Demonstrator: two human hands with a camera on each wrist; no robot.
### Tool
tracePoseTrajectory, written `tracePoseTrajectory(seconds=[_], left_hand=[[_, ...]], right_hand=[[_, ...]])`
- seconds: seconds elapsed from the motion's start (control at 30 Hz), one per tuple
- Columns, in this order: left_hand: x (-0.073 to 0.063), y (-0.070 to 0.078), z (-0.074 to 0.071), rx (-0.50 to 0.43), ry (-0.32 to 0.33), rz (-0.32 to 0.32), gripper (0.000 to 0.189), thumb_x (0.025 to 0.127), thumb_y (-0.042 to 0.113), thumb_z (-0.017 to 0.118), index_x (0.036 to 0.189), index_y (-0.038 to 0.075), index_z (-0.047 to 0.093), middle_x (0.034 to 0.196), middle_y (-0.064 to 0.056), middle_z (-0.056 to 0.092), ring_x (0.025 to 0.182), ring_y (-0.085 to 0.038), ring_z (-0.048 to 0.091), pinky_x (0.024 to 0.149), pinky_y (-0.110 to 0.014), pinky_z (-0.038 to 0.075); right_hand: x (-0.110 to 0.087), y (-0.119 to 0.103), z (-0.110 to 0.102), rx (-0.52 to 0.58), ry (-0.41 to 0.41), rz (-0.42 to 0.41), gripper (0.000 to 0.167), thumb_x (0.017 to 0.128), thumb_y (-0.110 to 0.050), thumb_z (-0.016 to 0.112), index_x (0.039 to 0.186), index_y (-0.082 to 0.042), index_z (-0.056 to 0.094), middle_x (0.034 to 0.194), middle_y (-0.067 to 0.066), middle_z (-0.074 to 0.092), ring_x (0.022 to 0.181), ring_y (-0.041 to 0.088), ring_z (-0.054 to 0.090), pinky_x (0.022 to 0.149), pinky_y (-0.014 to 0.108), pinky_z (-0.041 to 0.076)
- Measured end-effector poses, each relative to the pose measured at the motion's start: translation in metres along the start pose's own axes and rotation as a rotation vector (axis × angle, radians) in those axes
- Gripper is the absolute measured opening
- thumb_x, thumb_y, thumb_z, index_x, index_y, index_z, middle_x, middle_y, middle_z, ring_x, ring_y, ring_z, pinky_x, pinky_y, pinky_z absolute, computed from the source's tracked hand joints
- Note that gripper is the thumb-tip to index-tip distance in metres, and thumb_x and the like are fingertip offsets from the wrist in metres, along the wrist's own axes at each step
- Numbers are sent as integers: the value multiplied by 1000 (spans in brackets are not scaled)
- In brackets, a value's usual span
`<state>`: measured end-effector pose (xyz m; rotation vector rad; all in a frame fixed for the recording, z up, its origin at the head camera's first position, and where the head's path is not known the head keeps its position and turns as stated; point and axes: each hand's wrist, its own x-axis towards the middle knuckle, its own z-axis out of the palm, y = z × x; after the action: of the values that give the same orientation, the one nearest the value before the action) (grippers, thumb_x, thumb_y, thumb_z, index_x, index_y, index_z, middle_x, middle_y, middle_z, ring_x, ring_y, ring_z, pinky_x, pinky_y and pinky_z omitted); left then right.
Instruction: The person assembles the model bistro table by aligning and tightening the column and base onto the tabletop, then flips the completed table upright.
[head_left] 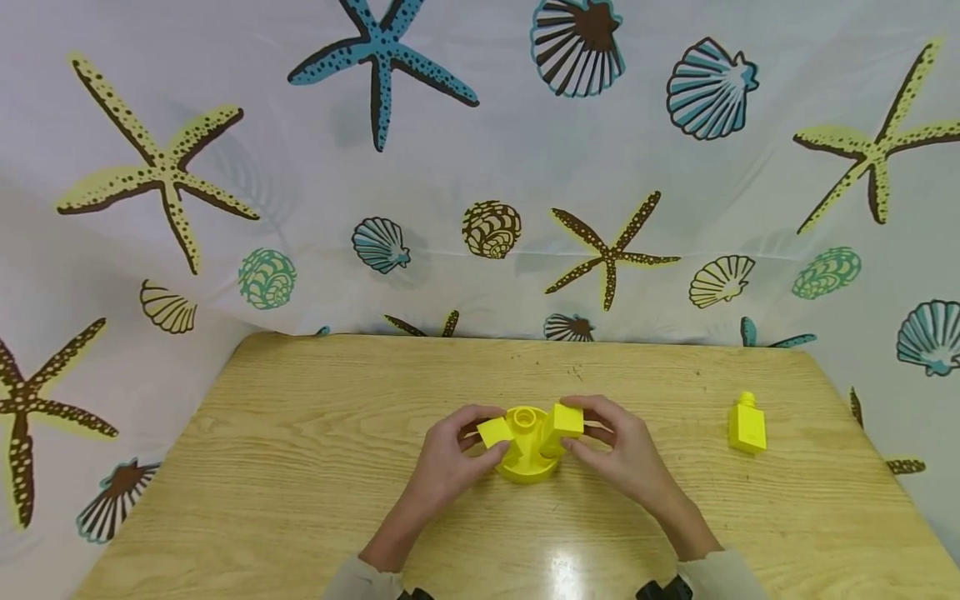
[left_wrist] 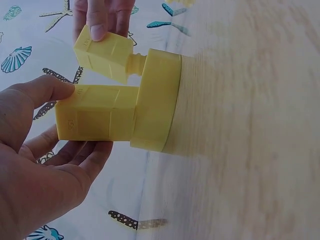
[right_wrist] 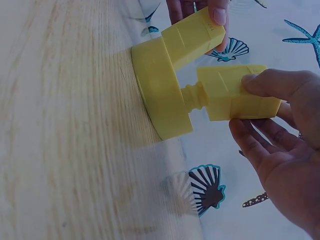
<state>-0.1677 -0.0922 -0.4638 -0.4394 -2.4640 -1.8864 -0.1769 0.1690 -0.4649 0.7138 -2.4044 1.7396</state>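
A round yellow base (head_left: 527,477) stands on the wooden table, with an open ring-shaped socket at its far side. My left hand (head_left: 448,457) pinches a square yellow block (left_wrist: 97,112) between thumb and fingers. That block's lower end sits in the left part of the base, and its neck is hidden there. With thumb and fingertips, my right hand (head_left: 628,450) grips a similar yellow block (right_wrist: 227,92). Its ribbed neck points down into the right part of the base, still partly showing above the rim in both wrist views. Both blocks lean slightly.
Another yellow block with a round knob (head_left: 747,429) stands upright on the wooden table (head_left: 315,467), off to the right. A white cloth (head_left: 465,158) printed with starfish and shells hangs behind the table and along its sides.
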Motion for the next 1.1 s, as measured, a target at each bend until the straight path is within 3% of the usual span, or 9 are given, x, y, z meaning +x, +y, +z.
tracePoseTrajectory(seconds=[0.33, 0.63, 0.8, 1.0, 1.1], left_hand=[[1, -5, -1, -31, -22, 12, 38, 89, 0, 78, 125, -1, 67, 127, -15, 65, 119, -30, 63, 99, -37, 56], [1, -5, -1, -25, -22, 10, 36, 89, 1, 79, 124, -1, 68, 126, -18, 65, 117, -29, 64, 98, -36, 56], [1, -4, -1, -32, -26, 5, 36, 89, 1, 79, 124, -1, 68, 127, -18, 64, 119, -29, 63, 99, -36, 56], [1, -2, 0, -29, -15, 0, 37, 88, 0, 79, 124, -1, 68, 125, -16, 65, 118, -29, 64, 98, -34, 56], [1, -2, 0, -31, -8, -2, 37, 88, -1, 79, 123, -1, 68, 125, -14, 66, 117, -29, 64, 98, -33, 56]], right_hand=[[-1, 0, 2, 17, -58, -3, 41, 93, -3, 75, 133, -2, 64, 134, 16, 63, 120, 33, 64, 97, 32, 56], [-2, -1, 4, -12, -40, 7, 46, 90, -11, 81, 133, -14, 66, 129, 7, 65, 106, 28, 65, 92, 33, 59], [-2, -2, 1, -30, -79, 19, 51, 87, -18, 85, 134, -18, 67, 121, 1, 66, 103, 27, 65, 90, 36, 61], [-2, 0, -9, 45, -191, 39, 50, 92, -9, 78, 139, -16, 64, 137, 14, 61, 112, 33, 63, 92, 34, 59], [-2, 2, -13, 54, -207, 44, 47, 94, -6, 74, 140, -13, 64, 141, 17, 60, 113, 33, 64, 92, 34, 59]])
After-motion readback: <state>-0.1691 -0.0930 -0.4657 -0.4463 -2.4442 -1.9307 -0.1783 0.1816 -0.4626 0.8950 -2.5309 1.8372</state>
